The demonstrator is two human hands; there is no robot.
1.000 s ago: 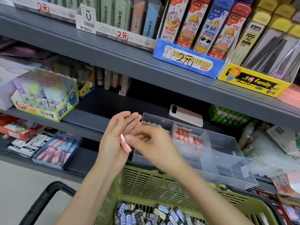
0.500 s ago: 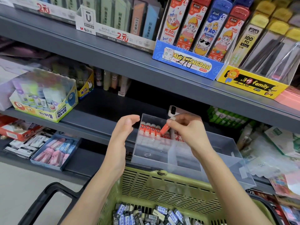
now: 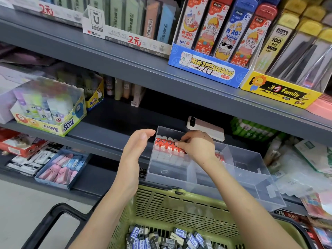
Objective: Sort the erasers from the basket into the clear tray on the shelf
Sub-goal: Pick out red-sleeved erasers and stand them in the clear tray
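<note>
Eraser (image 3: 181, 151) seating into clear tray (image 3: 242, 178) row, frame centre.
Right hand (image 3: 196, 146) pinches it upright to match neighbours; left hand (image 3: 133, 153) open, empty, just beside tray wall.

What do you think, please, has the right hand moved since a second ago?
Yes: the right hand moved forward into the clear tray, onto the row of red erasers.

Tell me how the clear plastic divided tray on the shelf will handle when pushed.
Probably light: the clear plastic tray is mostly empty, with red-sleeved erasers only along its far side. Its straight walls look rigid, so it should move whole. On the smooth grey shelf it likely slides rather than tips.
</note>
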